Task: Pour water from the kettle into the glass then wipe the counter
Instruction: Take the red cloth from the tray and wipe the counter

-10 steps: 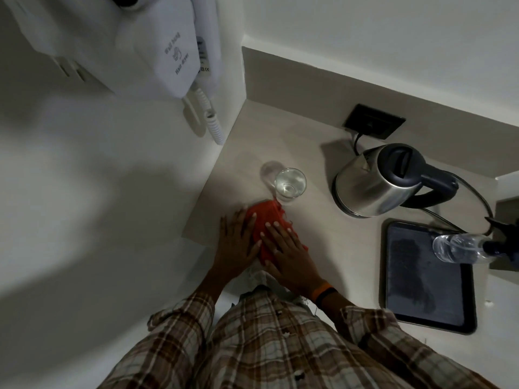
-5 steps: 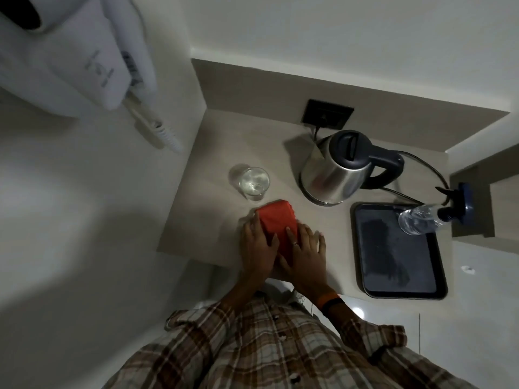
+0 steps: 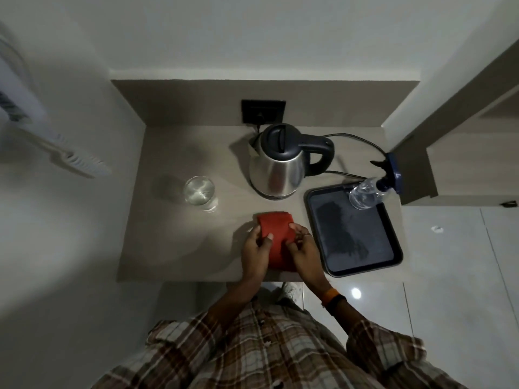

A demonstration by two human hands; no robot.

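Observation:
A folded red cloth lies on the beige counter near its front edge. My left hand grips the cloth's left side and my right hand grips its right side, fingers curled over the fabric. A clear glass with water in it stands upright to the left, apart from the cloth. The steel kettle with a black lid and handle sits on its base behind the cloth, plugged into a black wall socket.
A dark tray lies at the counter's right front, with a clear spray bottle standing at its back corner. The kettle cord loops behind it. Walls close the left and back; a white wall unit hangs on the left.
My view has shifted so the counter sits squarer. Both hands went from lying flat on the cloth to gripping its sides, and the cloth now sits further right, in front of the kettle.

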